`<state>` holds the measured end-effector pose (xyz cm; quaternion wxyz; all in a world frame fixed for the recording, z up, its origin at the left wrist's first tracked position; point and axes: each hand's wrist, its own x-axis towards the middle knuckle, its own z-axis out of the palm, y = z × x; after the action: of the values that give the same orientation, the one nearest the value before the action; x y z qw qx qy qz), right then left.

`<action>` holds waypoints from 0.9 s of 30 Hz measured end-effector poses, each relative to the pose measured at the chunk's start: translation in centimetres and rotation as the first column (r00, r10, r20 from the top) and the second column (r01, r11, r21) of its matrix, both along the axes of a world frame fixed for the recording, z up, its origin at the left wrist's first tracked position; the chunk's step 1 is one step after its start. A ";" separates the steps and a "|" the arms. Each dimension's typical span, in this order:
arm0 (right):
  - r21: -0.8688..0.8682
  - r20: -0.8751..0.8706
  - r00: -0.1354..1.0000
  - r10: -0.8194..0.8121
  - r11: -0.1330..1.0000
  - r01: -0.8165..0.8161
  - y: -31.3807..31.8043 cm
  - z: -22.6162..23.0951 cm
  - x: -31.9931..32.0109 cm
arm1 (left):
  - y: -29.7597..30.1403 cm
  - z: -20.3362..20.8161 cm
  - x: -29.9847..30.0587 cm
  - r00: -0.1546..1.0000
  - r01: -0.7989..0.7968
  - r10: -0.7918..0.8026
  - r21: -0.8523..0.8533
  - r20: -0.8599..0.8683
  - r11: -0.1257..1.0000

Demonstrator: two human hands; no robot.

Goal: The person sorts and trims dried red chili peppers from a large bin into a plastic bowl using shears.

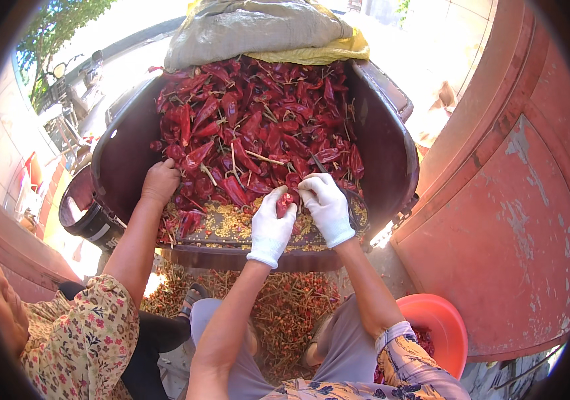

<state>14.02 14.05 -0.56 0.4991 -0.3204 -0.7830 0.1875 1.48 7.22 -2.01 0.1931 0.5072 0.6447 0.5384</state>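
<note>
Dk tub [390, 150], chilis [252, 125], L fingers [272, 196] holding red pod [284, 204], R fingers [311, 184], grip unclear

red peppers [252, 127]; white gloves [270, 233]; yellow seeds [228, 223]; orange-red basin [453, 323]; flower-patterned sleeve [102, 313]

L hand [273, 228] hides part of a red pepper [286, 202]; R hand [326, 208] covers part of a thin dark thing [318, 162], so I can't ID it. Co-worker [78, 333] is cut off at L edge, sack [258, 33] at top. Sleeve [410, 353] blocks part of red basin [446, 327]. Bkgd bike [70, 100] too washed-out for me.
</note>
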 end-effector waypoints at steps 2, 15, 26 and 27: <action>-0.061 -0.073 0.996 0.047 0.997 -0.051 -0.1 0.0 0.0 | 0.3 0.0 0.1 0.988 -0.044 0.042 -0.008 -0.148 0.999; -0.300 -0.243 0.966 -0.093 0.954 0.016 0.7 -0.1 2.2 | 1.1 0.4 0.1 0.976 -0.215 0.213 0.058 0.038 0.975; -0.597 -0.566 0.816 0.118 0.624 -0.504 -1.7 2.4 2.2 | -1.2 1.9 0.4 0.893 0.155 -0.132 -0.019 0.430 0.988; -0.606 -0.567 0.818 0.101 0.622 -0.496 -1.7 2.4 2.3 | -1.4 2.0 0.4 0.856 0.231 -0.215 0.026 0.470 0.973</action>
<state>16.28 12.34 1.86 0.4658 -0.2952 -0.5348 0.6403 1.85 5.84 0.01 0.4122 0.4300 0.5240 0.6088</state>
